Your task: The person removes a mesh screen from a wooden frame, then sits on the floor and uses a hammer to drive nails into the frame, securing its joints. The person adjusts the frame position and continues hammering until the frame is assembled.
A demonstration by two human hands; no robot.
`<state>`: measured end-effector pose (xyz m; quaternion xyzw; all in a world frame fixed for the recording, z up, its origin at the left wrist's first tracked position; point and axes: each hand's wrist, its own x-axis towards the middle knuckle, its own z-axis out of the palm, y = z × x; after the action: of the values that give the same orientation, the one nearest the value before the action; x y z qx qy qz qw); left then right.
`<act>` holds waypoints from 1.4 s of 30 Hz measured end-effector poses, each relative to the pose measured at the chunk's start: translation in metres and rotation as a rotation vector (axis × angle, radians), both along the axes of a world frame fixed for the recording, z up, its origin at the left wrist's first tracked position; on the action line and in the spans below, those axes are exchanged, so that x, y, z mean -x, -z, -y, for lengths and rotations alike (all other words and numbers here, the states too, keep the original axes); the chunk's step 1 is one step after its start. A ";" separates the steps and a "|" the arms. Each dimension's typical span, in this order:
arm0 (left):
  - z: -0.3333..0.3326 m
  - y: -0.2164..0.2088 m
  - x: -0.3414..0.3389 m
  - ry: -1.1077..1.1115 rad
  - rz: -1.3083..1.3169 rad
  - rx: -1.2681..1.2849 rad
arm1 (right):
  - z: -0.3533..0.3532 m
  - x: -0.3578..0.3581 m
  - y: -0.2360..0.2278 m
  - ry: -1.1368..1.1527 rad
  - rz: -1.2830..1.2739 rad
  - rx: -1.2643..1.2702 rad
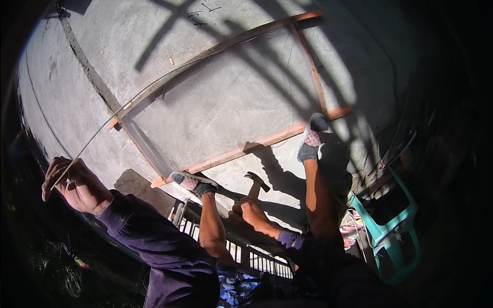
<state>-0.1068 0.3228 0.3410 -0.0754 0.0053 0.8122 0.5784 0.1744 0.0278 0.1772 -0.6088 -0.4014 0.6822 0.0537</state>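
Note:
A wooden frame point(267, 139) with fine mesh point(226, 97) across it lies flat on the concrete floor before me. My left hand point(77, 186), out at the left, has its fingers closed around one end of a long thin rod point(100, 129). From there the rod runs up over the frame's left corner and along its far rail. Low in the middle, my right hand point(247, 211) grips a hammer point(256, 181) by its handle, head up, short of the near rail. My shoes point(311, 134) rest at the near rail, one by each end.
To the right a turquoise plastic chair point(382, 231) lies tipped, beside a dark heap of clutter. A white barred rack point(262, 263) is below my legs. Several nails point(197, 20) lie scattered on the floor beyond the frame. Hard shadows cross the mesh.

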 end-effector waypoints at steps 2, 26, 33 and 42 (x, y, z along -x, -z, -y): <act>-0.029 -0.036 -0.018 0.255 0.076 -0.185 | -0.001 0.002 0.001 0.217 -0.100 -0.116; -0.050 0.033 -0.115 -0.281 -2.757 0.312 | -0.071 -0.031 -0.026 0.102 -0.098 -0.281; -0.257 0.053 -0.222 -0.937 -2.596 0.473 | -0.077 -0.044 -0.028 0.043 -0.182 -0.280; -0.246 0.172 -0.293 0.638 -3.243 -0.079 | -0.097 -0.066 -0.033 0.066 -0.132 -0.287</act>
<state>0.1866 0.5686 0.1690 -0.8151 -0.5601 0.1044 -0.1053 0.2400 0.1247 0.2107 -0.5616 -0.4704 0.6540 0.1886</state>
